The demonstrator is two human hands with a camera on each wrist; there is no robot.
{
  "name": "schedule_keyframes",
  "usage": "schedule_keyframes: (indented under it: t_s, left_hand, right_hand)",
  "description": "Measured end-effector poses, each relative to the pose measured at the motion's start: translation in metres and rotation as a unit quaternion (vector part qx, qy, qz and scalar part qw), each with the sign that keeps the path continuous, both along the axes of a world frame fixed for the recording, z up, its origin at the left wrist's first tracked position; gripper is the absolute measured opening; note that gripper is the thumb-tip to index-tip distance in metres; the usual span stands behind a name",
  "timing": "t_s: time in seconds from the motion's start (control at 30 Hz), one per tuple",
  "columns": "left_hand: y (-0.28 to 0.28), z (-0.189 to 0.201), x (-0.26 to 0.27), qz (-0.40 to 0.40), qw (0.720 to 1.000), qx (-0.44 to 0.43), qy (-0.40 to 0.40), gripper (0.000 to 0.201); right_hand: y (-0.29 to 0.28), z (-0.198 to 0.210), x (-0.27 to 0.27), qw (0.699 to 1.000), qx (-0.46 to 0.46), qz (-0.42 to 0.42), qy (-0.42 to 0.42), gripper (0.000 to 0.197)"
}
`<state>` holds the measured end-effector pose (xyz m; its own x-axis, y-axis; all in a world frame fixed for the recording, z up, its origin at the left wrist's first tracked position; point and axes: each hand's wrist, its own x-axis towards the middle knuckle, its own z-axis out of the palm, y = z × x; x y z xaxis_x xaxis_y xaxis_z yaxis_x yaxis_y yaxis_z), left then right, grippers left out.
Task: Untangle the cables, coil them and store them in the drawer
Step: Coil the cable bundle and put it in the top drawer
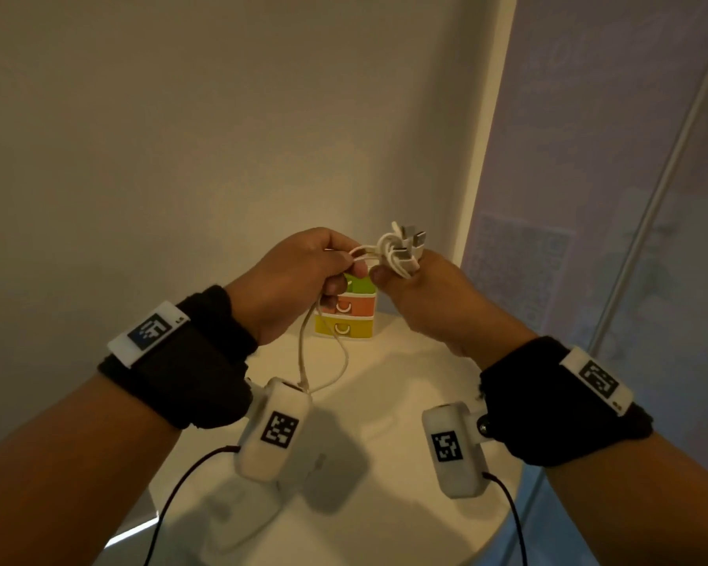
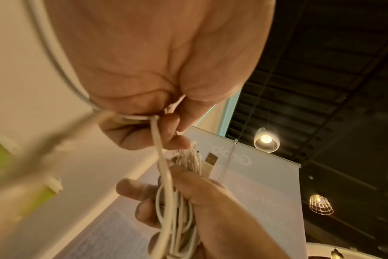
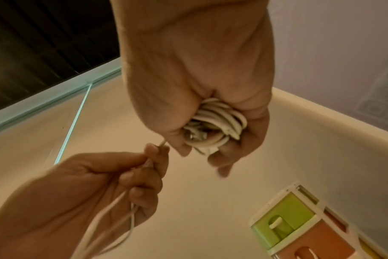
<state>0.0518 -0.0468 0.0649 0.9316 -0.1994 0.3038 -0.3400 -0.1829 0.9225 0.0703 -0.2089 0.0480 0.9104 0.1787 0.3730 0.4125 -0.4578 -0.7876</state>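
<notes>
Both hands were raised above a smooth, pale, round-edged table (image 1: 405,463). The right hand (image 1: 434,296) was closed around a knotted bundle of white cables (image 1: 397,251): thin, glossy, rubbery cords wound into tight loops, with flat metal-tipped plugs (image 1: 411,239) sticking out of the top. From the right wrist, the loops (image 3: 217,122) showed packed into the palm, the fingers curled round them from below.

The left hand (image 1: 291,279) pinched a strand (image 1: 358,255) leading out of the bundle between thumb and fingertips, its other fingers curled in. From that grip a long loose loop of cord (image 1: 323,361) hung down in a slack curve towards the table. The left wrist view showed the same cord (image 2: 164,175) running down from the left fingers (image 2: 177,140) to the bundle in the right hand (image 2: 210,201).

Behind and below the hands, at the far edge of the table by the matt cream wall (image 1: 180,136), stood a small boxy plastic drawer unit (image 1: 352,316) with a white frame and three stacked drawers: green on top, orange in the middle, yellow at the bottom, each with a curved white handle. All three looked shut.
</notes>
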Motion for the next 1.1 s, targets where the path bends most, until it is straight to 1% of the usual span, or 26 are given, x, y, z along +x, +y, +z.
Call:
schedule_keyframes:
  t_s: [0.07, 0.13, 0.2, 0.23, 0.3, 0.4, 0.5, 0.57, 0.6, 0.7, 0.77, 0.83, 0.9, 0.93, 1.0, 1.07, 1.1]
  left_hand:
    - [-0.001, -0.005, 0.001, 0.023, 0.999, -0.023, -0.015, 0.017]
    - [-0.003, -0.014, 0.002, 0.043, 0.998, -0.002, -0.046, 0.011]
    - [-0.009, -0.025, 0.001, 0.069, 0.995, 0.022, -0.072, 0.008]
    - [-0.012, -0.030, 0.002, 0.089, 0.993, 0.014, -0.078, 0.008]
    - [-0.018, -0.036, 0.003, 0.124, 0.988, -0.030, -0.083, 0.007]
    - [-0.024, -0.039, 0.003, 0.153, 0.982, -0.068, -0.090, 0.010]
    - [-0.027, -0.042, 0.002, 0.134, 0.984, -0.087, -0.082, 0.019]
    - [-0.029, -0.044, 0.002, 0.124, 0.985, -0.094, -0.078, 0.025]
    - [-0.029, -0.045, 0.002, 0.120, 0.985, -0.102, -0.074, 0.024]
    - [-0.029, -0.046, 0.002, 0.091, 0.986, -0.131, -0.047, 0.018]
    - [-0.028, -0.046, 0.002, 0.066, 0.989, -0.128, -0.028, 0.016]
    - [-0.026, -0.046, 0.001, 0.026, 0.992, -0.124, 0.000, 0.018]
    - [-0.023, -0.046, -0.001, -0.007, 0.992, -0.121, 0.030, 0.022]
    - [-0.021, -0.047, -0.001, -0.011, 0.993, -0.111, 0.041, 0.021]
    - [-0.018, -0.047, -0.002, -0.005, 0.995, -0.075, 0.058, 0.013]
    - [-0.015, -0.046, -0.002, -0.003, 0.997, -0.051, 0.062, 0.008]
    - [-0.013, -0.045, -0.002, -0.006, 0.997, -0.042, 0.058, 0.010]
  right_hand:
    - [0.000, -0.002, 0.005, 0.991, 0.130, -0.015, 0.038, 0.018]
    - [0.001, -0.003, 0.008, 0.966, 0.244, -0.054, 0.065, 0.021]
    - [0.006, -0.006, 0.008, 0.942, 0.320, -0.071, 0.079, 0.021]
    - [0.009, -0.007, 0.007, 0.934, 0.341, -0.068, 0.087, 0.019]
    - [0.015, -0.011, 0.004, 0.929, 0.354, -0.054, 0.096, 0.014]
    - [0.024, -0.017, 0.000, 0.939, 0.334, -0.011, 0.078, 0.020]
    - [0.031, -0.019, -0.001, 0.943, 0.327, 0.015, 0.055, 0.030]
    - [0.034, -0.020, 0.000, 0.938, 0.341, 0.001, 0.056, 0.037]
    - [0.034, -0.021, 0.001, 0.935, 0.349, -0.006, 0.062, 0.038]
    - [0.035, -0.022, 0.002, 0.922, 0.379, -0.008, 0.085, 0.025]
    - [0.036, -0.024, 0.005, 0.914, 0.396, -0.016, 0.087, 0.020]
    - [0.037, -0.027, 0.009, 0.910, 0.405, -0.035, 0.076, 0.021]
    - [0.035, -0.028, 0.013, 0.913, 0.400, -0.050, 0.058, 0.020]
    - [0.034, -0.028, 0.014, 0.914, 0.399, -0.056, 0.052, 0.019]
    - [0.030, -0.025, 0.016, 0.909, 0.409, -0.055, 0.047, 0.012]
    - [0.028, -0.022, 0.015, 0.896, 0.438, -0.037, 0.060, 0.008]
    - [0.026, -0.021, 0.015, 0.887, 0.456, -0.028, 0.065, 0.011]
